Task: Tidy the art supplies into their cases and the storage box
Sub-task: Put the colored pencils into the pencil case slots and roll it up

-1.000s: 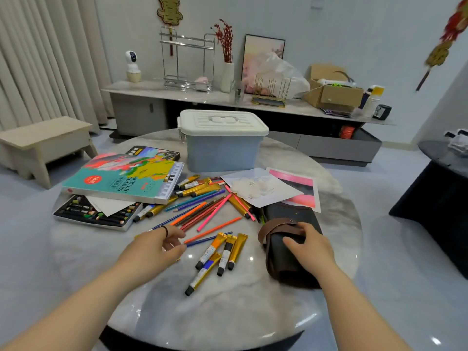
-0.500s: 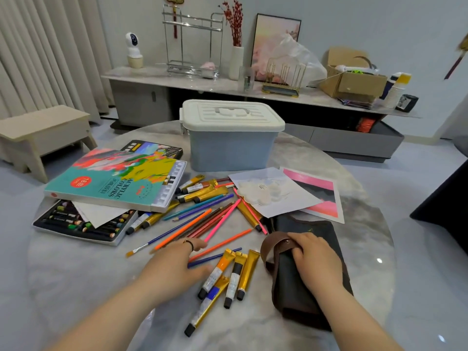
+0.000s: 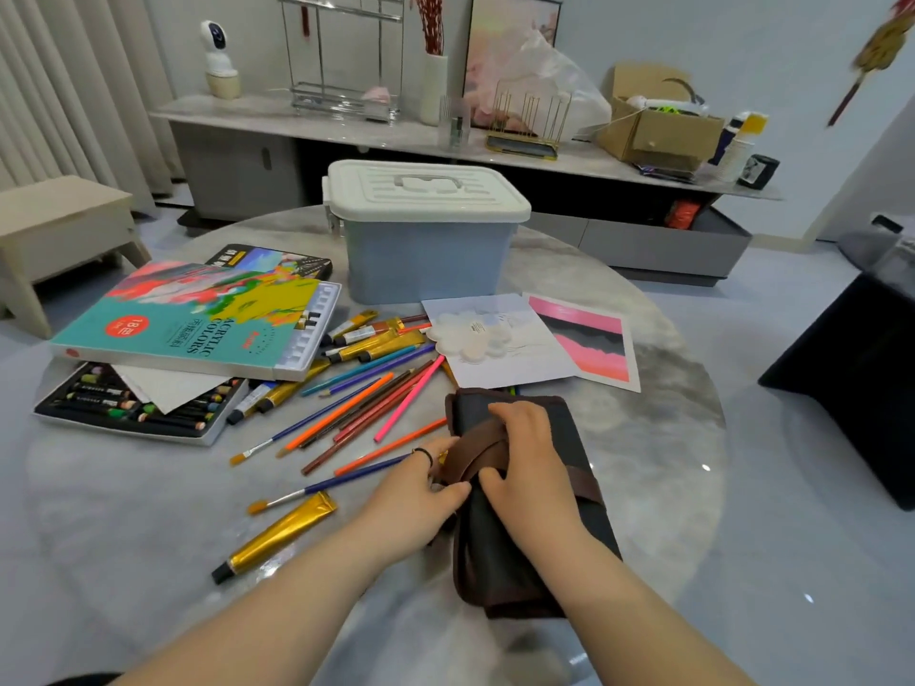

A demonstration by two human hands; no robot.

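Observation:
A dark rolled pencil case (image 3: 515, 552) with a brown strap (image 3: 475, 453) lies on the round marble table (image 3: 148, 527), near its front right. My right hand (image 3: 532, 467) lies on top of the roll, fingers curled over it at the strap. My left hand (image 3: 413, 497) is at the roll's left side and pinches the strap. Loose coloured pencils (image 3: 361, 408) and brushes fan out to the left. One gold paint tube (image 3: 279, 534) lies in front of them, and more tubes (image 3: 371, 341) lie further back. The closed grey storage box (image 3: 426, 250) stands behind.
An acrylic colours box (image 3: 198, 324) rests partly on an open pastel tray (image 3: 124, 408) at the left. White paper (image 3: 500, 349) and a pink painting (image 3: 589, 344) lie right of the pencils. A sideboard stands behind the table; a dark table (image 3: 861, 378) is at the right.
My left hand has moved right from the paint tubes to the roll's strap. My right hand has shifted up the roll onto the strap. Only one front tube still shows.

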